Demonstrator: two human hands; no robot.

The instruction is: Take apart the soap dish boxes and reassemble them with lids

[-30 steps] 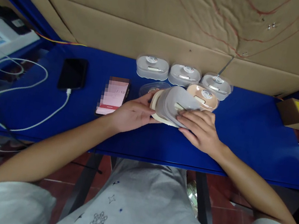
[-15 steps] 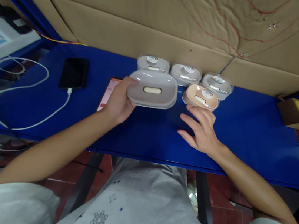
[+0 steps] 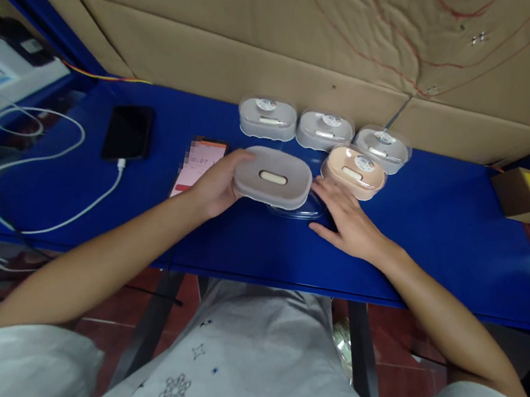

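Observation:
My left hand (image 3: 220, 182) grips the left end of a grey, rounded soap dish (image 3: 294, 168) with a cream oval piece at its middle. The dish is held above the blue table. Partly hidden beneath it lies a clear plastic lid (image 3: 300, 212). Beside the lid's right side is my right hand (image 3: 348, 221), fingers stretched out and holding nothing; whether the fingertips touch the lid or the dish I cannot tell. Just beyond those fingers stands a peach soap dish (image 3: 342, 177) under a clear lid with a round sticker.
Three lidded grey dishes, left (image 3: 263, 128), middle (image 3: 321, 140) and right (image 3: 376, 152), line the back by a cardboard wall (image 3: 217, 52). A lit phone (image 3: 195, 165) lies by my left wrist. Farther left are a dark phone (image 3: 128, 132) and white cable (image 3: 72, 223). A cardboard box (image 3: 508, 198) stands right.
The grey dish has come down and nearer to me, its top now tilted differently. A clear lid now shows under it. My right hand has moved left, towards the dish.

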